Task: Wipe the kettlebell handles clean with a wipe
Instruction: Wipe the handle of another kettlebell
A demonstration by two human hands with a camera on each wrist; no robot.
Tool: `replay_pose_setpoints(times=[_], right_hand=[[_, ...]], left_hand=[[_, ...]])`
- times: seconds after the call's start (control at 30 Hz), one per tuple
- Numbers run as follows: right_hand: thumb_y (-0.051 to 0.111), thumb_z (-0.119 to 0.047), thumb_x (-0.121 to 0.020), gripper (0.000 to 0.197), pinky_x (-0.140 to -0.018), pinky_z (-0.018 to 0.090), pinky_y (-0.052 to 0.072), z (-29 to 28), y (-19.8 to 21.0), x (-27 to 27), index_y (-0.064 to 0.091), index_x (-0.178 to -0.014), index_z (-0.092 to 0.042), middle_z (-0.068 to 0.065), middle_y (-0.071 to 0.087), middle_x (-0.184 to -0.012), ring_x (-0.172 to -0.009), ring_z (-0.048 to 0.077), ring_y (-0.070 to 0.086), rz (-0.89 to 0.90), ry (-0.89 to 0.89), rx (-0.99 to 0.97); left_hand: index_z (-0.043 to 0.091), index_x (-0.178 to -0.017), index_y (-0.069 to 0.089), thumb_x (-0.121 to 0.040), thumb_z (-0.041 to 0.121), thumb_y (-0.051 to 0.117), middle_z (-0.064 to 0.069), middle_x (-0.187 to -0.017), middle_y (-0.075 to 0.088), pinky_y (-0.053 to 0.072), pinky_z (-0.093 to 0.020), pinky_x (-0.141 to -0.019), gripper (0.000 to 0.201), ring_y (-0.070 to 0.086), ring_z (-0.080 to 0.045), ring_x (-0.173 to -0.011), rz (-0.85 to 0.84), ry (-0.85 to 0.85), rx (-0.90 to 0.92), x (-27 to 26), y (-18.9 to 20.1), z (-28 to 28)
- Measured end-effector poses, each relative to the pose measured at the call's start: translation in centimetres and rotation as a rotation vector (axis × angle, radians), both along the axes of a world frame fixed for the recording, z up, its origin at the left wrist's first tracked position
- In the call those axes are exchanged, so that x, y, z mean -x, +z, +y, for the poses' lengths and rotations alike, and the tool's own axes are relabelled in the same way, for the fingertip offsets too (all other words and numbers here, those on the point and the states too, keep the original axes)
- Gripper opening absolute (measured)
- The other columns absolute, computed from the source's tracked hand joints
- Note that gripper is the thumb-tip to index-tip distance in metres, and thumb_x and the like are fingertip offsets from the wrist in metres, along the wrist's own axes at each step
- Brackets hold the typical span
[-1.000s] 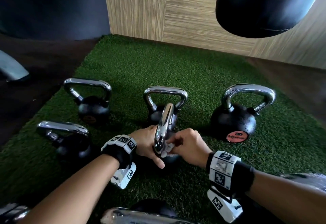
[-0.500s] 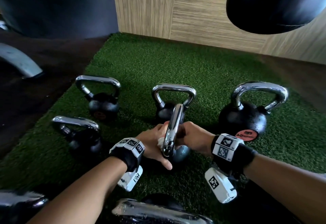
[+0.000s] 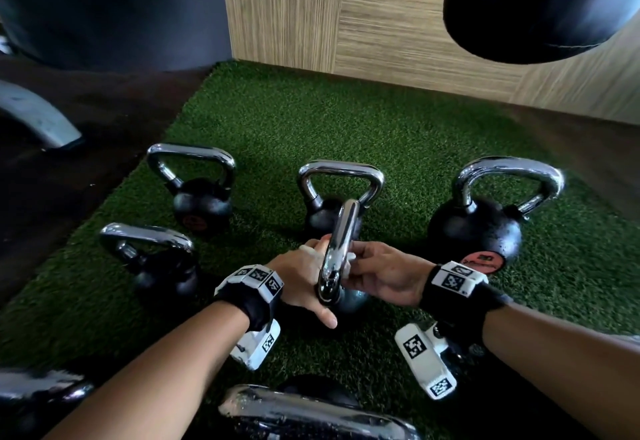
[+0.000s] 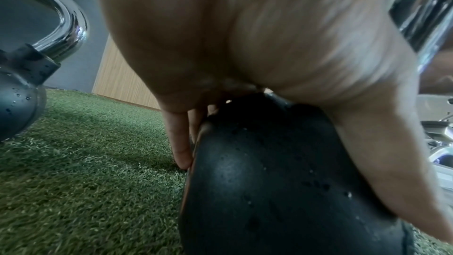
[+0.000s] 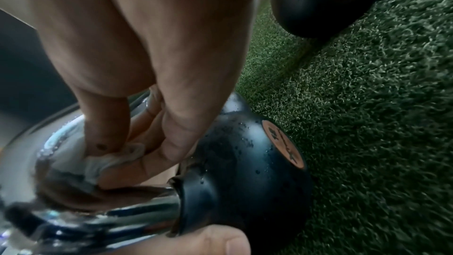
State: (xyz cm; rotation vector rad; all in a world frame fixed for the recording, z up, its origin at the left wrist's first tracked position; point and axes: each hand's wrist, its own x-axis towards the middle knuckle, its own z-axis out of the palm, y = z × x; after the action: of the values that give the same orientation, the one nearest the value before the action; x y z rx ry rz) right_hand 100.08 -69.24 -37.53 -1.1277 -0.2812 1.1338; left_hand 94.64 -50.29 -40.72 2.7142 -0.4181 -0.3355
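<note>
A black kettlebell (image 3: 349, 301) with a chrome handle (image 3: 337, 249) stands mid-mat, handle edge-on to me. My left hand (image 3: 299, 280) grips its ball from the left, fingers (image 4: 180, 143) down the far side of the ball (image 4: 282, 181), thumb along the near side. To the handle's right, my right hand (image 3: 370, 271) pinches a crumpled white wipe (image 3: 349, 259). In the right wrist view the wipe (image 5: 112, 158) is pressed against the wet handle (image 5: 61, 143) just above the ball (image 5: 245, 152). A bit of white also shows left of the handle.
Other chrome-handled kettlebells stand around on the green turf mat (image 3: 311, 120): back left (image 3: 197, 193), left (image 3: 156, 263), back centre (image 3: 341, 183), right (image 3: 485, 224), and one handle close below me (image 3: 311, 415). A black punching bag (image 3: 536, 6) hangs upper right before a wooden wall (image 3: 381, 30).
My right hand has worked the wipe from the near lower end of the handle further up it. My left hand has stayed on the ball. My head has shifted a little.
</note>
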Motion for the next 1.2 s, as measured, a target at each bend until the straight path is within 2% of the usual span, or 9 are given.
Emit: replay_pose_setpoints(times=[0.13,0.27,0.47,0.57,0.73,0.8,0.97,1.13,1.2], right_hand=[[0.061,0.01,-0.079,0.053,-0.085,0.036,0.06,0.4,-0.1,0.0,0.049,-0.13,0.015,0.019,0.07,-0.101,-0.084,0.025,0.072,-0.01,-0.107,-0.023],[0.057,0.015,-0.085,0.018,-0.068,0.031,0.064,0.8,0.4,-0.6,0.059,-0.091,-0.002,0.02,0.068,-0.087,-0.068,0.024,0.073,-0.051,-0.332,-0.034],[0.064,0.027,-0.071,0.041,-0.054,0.025,0.057,1.6,0.0,-0.5,0.051,-0.083,-0.009,0.004,0.065,-0.068,-0.059,0.013,0.067,-0.368,-0.401,0.046],[0.071,0.019,-0.068,0.043,-0.057,0.033,0.052,1.8,0.1,-1.6,0.049,-0.075,-0.018,0.001,0.063,-0.067,-0.061,0.016,0.059,-0.553,-0.618,0.206],[0.076,-0.026,-0.045,0.038,-0.061,0.044,0.051,1.2,0.9,-1.6,0.047,-0.069,-0.027,-0.007,0.057,-0.066,-0.066,0.015,0.051,-0.797,-0.612,0.379],[0.075,-0.024,-0.05,0.037,-0.064,0.051,0.053,1.4,1.0,-1.7,0.044,-0.07,-0.025,-0.004,0.058,-0.068,-0.065,0.016,0.049,-0.882,-0.645,0.421],[0.076,-0.015,-0.067,0.036,-0.06,0.036,0.048,2.0,1.1,-2.9,0.04,-0.069,-0.019,0.004,0.067,-0.073,-0.064,0.018,0.051,-1.058,-0.818,0.577],[0.077,-0.015,-0.07,0.042,-0.049,0.015,0.033,2.5,-0.2,-2.5,0.036,-0.064,-0.019,-0.007,0.048,-0.056,-0.05,0.008,0.033,-1.181,-0.858,0.598],[0.074,-0.013,-0.072,0.038,-0.051,0.015,0.033,2.8,-0.1,-3.0,0.037,-0.064,-0.018,-0.006,0.044,-0.055,-0.05,0.008,0.03,-1.217,-0.877,0.594]], left_hand=[[0.039,-0.139,0.042,-0.053,0.063,0.091,0.006,-0.143,0.043,0.044,-0.038,-0.111,0.101,0.04,-0.021,-0.136,-0.011,0.026,0.03,-0.1,-0.2,-0.1],[0.023,-0.156,0.023,-0.048,0.058,0.096,0.002,-0.153,0.036,0.042,-0.047,-0.114,0.134,0.034,-0.02,-0.144,-0.001,0.097,0.086,-0.1,-0.6,0.0],[0.022,-0.157,0.02,-0.048,0.055,0.097,0.002,-0.15,0.035,0.04,-0.042,-0.117,0.138,0.035,-0.02,-0.143,0.004,0.131,0.108,0.3,-0.5,-0.1],[0.021,-0.156,0.019,-0.047,0.054,0.098,0.001,-0.148,0.034,0.041,-0.041,-0.116,0.139,0.04,-0.022,-0.141,0.016,0.15,0.102,0.2,-0.4,-0.3],[0.03,-0.154,0.016,-0.043,0.057,0.098,0.005,-0.146,0.034,0.039,-0.031,-0.113,0.141,0.046,-0.02,-0.136,0.013,0.171,0.145,0.3,-1.2,0.1],[0.034,-0.153,0.016,-0.04,0.06,0.097,0.008,-0.14,0.035,0.042,-0.032,-0.111,0.14,0.049,-0.021,-0.133,0.015,0.174,0.14,0.2,-1.5,0.2],[0.04,-0.144,0.019,-0.035,0.065,0.094,0.022,-0.119,0.027,0.037,-0.023,-0.098,0.135,0.051,-0.016,-0.126,-0.018,0.181,0.153,-0.1,-2.1,0.5],[0.038,-0.144,0.019,-0.035,0.063,0.095,0.048,-0.102,0.015,0.034,-0.022,-0.099,0.135,0.032,0.001,-0.112,-0.041,0.156,0.175,-0.1,-2.2,0.5],[0.039,-0.144,0.017,-0.034,0.064,0.094,0.036,-0.107,0.019,0.036,-0.023,-0.1,0.137,0.038,-0.003,-0.116,-0.042,0.164,0.166,-0.2,-2.5,0.6]])
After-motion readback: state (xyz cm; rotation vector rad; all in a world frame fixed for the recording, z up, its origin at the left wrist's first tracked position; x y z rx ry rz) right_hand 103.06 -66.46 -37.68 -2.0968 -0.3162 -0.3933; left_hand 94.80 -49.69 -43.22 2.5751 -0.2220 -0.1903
